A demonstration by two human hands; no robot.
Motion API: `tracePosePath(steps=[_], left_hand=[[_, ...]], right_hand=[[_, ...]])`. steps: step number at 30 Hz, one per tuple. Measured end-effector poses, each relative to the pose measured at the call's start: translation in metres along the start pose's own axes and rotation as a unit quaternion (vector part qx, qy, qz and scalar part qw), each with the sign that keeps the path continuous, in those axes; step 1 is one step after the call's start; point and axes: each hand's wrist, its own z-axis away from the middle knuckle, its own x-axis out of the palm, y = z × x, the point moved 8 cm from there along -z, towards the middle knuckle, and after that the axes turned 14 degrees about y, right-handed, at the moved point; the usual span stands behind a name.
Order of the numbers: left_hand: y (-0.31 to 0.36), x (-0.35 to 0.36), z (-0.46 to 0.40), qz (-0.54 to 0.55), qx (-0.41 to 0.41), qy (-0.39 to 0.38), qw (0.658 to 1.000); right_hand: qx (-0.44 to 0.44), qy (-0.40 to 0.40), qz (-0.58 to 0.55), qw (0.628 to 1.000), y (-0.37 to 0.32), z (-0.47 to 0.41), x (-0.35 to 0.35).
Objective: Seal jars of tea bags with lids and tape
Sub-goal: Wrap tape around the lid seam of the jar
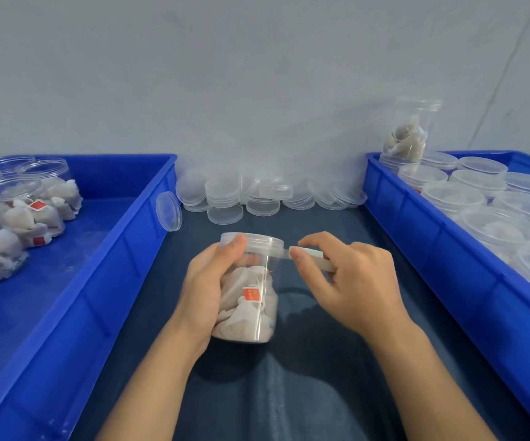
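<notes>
A clear plastic jar (pixel 251 300) full of white tea bags with red tags stands upright on the dark cloth at centre, a clear lid (pixel 257 241) on top. My left hand (pixel 208 281) grips the jar from the left, thumb up against the lid's edge. My right hand (pixel 349 278) pinches a small roll of clear tape (pixel 313 257) just right of the lid. A short strip of tape (pixel 286 252) runs from the roll to the lid's rim.
A blue bin (pixel 123 249) on the left holds open jars of tea bags (pixel 34 211). A blue bin (pixel 416 230) on the right holds lidded jars (pixel 480 198), one stacked high (pixel 410 132). Loose lids (pixel 257 194) pile against the grey wall behind.
</notes>
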Motion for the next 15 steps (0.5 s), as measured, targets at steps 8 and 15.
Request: tracePosePath(steps=[8, 15], left_hand=[[-0.0037, 0.0034, 0.0032, 0.042, -0.04, -0.031, 0.998], [-0.0044, 0.0076, 0.0026, 0.062, -0.038, -0.066, 0.995]], right_hand=[[0.035, -0.015, -0.001, 0.999, 0.0052, 0.0008, 0.0062], [0.06, -0.041, -0.008, 0.997, 0.0042, 0.0021, 0.0102]])
